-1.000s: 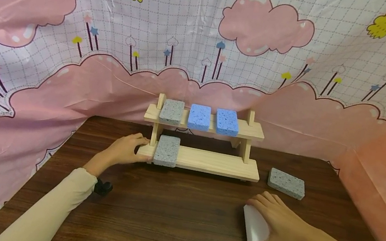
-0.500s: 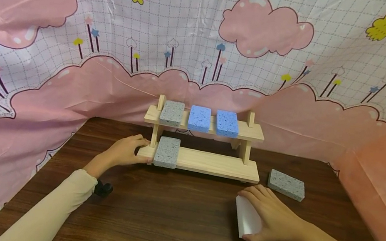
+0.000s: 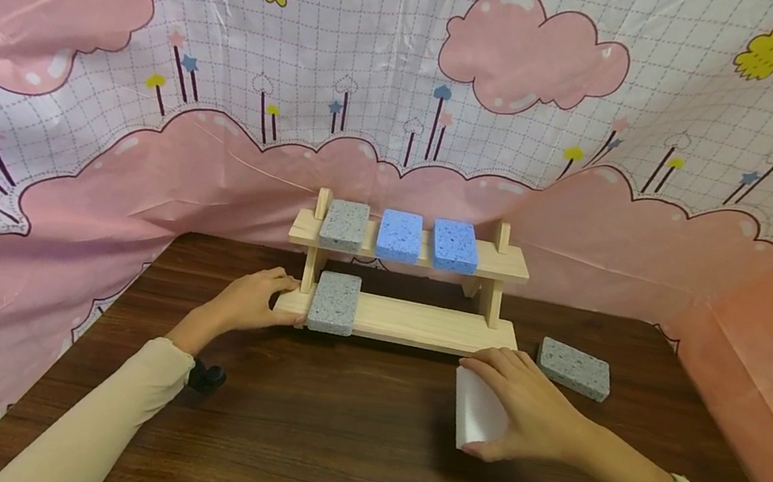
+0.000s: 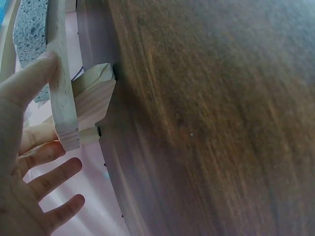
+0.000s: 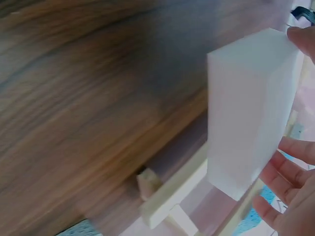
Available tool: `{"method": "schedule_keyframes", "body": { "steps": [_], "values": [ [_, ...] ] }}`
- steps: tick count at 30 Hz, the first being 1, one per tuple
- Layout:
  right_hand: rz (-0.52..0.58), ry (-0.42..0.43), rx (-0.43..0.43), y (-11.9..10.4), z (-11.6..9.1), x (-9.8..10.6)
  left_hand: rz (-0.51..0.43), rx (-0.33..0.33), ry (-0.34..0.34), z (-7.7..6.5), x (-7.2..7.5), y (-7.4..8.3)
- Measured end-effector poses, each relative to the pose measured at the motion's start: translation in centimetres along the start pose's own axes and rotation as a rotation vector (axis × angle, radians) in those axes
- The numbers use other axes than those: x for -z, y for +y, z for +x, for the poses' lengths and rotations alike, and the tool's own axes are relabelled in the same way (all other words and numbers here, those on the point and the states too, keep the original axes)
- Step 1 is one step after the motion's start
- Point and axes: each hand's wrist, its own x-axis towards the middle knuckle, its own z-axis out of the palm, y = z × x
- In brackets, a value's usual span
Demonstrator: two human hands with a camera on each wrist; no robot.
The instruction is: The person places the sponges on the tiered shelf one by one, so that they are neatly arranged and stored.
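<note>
My left hand (image 3: 251, 300) grips the left end of the lower board of a two-tier wooden rack (image 3: 429, 325). In the left wrist view the thumb lies on the board's edge (image 4: 64, 98) and fingers reach its other side. My right hand (image 3: 534, 408) holds a smooth white rectangular block (image 3: 479, 414) above the table, in front of the rack's right end. The block (image 5: 241, 113) sits between thumb and fingertips in the right wrist view. A grey sponge (image 3: 334, 303) lies on the lower board beside my left hand.
On the upper board lie a grey sponge (image 3: 344, 225), a blue sponge (image 3: 399, 236) and a second blue sponge (image 3: 455, 245). Another grey sponge (image 3: 574, 369) rests on the dark wooden table (image 3: 323, 450), right of the rack. A patterned cloth (image 3: 405, 126) hangs around the back and sides.
My right hand has carried the white block left and away from me, toward the rack. The left hand stays in place on the rack.
</note>
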Motion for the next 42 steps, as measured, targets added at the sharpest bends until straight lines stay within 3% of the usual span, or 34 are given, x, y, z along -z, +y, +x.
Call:
{"method": "schedule_keyframes", "body": {
  "steps": [18, 42],
  "values": [
    [0.210, 0.143, -0.012, 0.1, 5.1, -0.1, -0.008, 0.006, -0.003, 0.1, 0.1, -0.1],
    [0.322, 0.160, -0.049, 1.7, 10.3, -1.6, -0.011, 0.023, -0.004, 0.1, -0.3, -0.2]
  ]
}}
